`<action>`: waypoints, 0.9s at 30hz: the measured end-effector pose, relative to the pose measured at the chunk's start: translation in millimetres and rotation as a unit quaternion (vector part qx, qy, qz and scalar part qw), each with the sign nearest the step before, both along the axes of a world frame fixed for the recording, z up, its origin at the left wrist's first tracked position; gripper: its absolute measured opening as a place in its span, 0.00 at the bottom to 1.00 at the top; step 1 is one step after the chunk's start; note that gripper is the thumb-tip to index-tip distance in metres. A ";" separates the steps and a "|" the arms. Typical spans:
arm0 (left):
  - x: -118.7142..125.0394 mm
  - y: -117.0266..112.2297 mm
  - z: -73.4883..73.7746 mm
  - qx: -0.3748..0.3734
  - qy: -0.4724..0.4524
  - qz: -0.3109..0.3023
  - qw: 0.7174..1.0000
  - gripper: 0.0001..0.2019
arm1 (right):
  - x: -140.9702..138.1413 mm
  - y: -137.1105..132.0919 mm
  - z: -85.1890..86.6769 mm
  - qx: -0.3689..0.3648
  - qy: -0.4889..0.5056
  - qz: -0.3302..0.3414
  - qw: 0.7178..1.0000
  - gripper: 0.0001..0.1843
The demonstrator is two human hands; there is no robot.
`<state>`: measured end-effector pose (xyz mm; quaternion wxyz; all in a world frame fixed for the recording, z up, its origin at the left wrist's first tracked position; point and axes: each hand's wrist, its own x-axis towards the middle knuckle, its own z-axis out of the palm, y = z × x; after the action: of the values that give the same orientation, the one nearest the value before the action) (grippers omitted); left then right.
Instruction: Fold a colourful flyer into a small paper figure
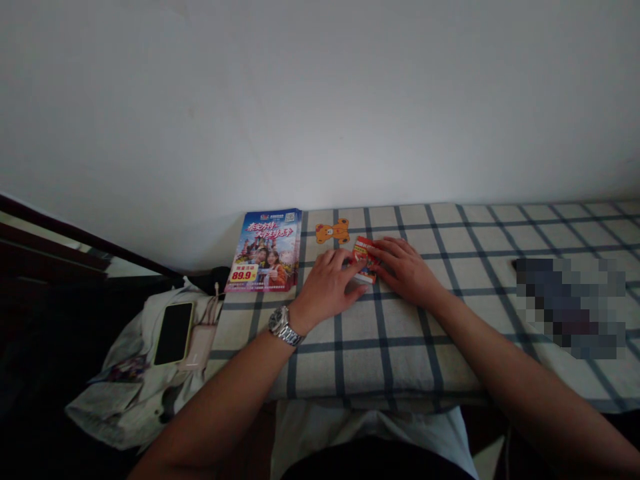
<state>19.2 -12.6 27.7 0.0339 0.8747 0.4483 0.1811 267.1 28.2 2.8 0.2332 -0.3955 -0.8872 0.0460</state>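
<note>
White wall (320,100) is filling the upper half of the view, and below it a bed in a blue-checked sheet (400,360) is serving as the work surface. At the far left, a crumpled cloth pile (125,393) is carrying a dark phone (173,332) with a pale power bank (199,347) just beside it. On the sheet's left corner a colourful brochure (265,250) is lying flat, and near it an orange bear-shaped cutout (333,232) is sitting close to the wall.

The left hand (327,287), a metal watch (283,325) at its wrist, is resting palm down with its fingers loosely curved, the tips touching the left side of a small red pack (366,257). The right hand (407,270) is lying flat and spread, its fingertips meeting the pack's right side. Neither hand is closing round the pack, which is lying on the sheet between them, seemingly unopened, so the handling looks barely begun. Farther right, a blurred-out patch (570,307) is hiding whatever is lying there.
</note>
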 end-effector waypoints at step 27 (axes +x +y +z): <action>2.1 10.6 -8.6 0.007 -0.057 -0.021 0.998 0.14 | 1.7 5.6 4.7 -0.068 0.112 -0.004 0.991 0.18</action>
<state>21.3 -2.0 19.1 0.0572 0.8725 0.4258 0.2326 268.8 33.8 7.6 0.3035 -0.4062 -0.8488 0.1495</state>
